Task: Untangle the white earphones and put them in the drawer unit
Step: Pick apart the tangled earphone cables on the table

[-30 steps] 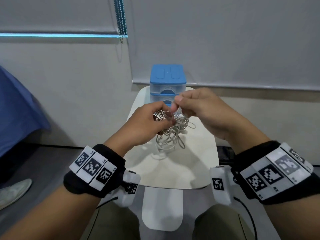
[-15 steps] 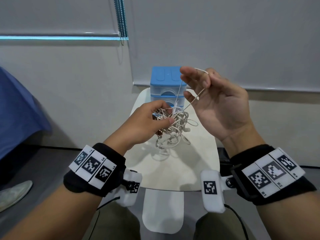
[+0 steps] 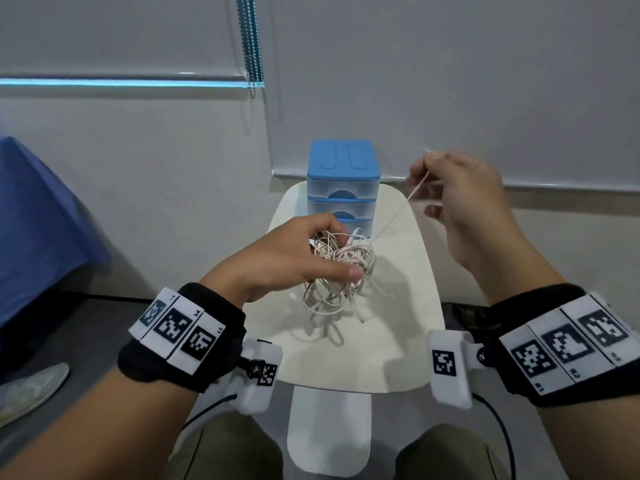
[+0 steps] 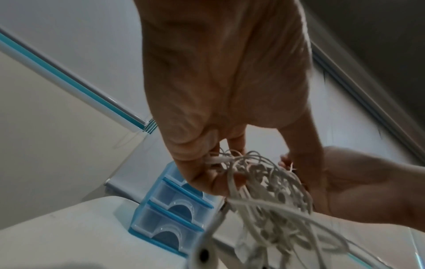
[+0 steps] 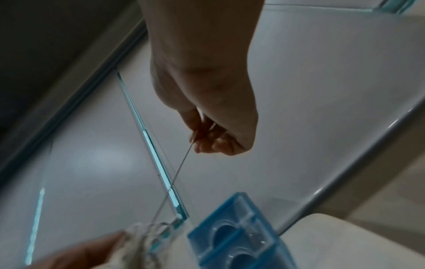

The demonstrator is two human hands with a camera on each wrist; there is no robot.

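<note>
Above the tabletop [image 3: 398, 341], before the drawer unit [image 3: 343, 188] at twelve o'clock, we are clutching the earphones [image 3: 341, 268] in our left hand [image 3: 287, 258]; our right hand [image 3: 460, 199] is now pinching one strand, drawn farther toward two o'clock, freeing length.

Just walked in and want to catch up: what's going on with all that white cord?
A person is untangling white earphones. The left hand grips the tangled bundle of earphones above the small white table, while the right hand pinches one strand and draws it taut, up and to the right. Most of the cord remains knotted. The blue drawer unit stands at the table's far end, with the drawers that show shut, so nothing is stowed yet.
</note>
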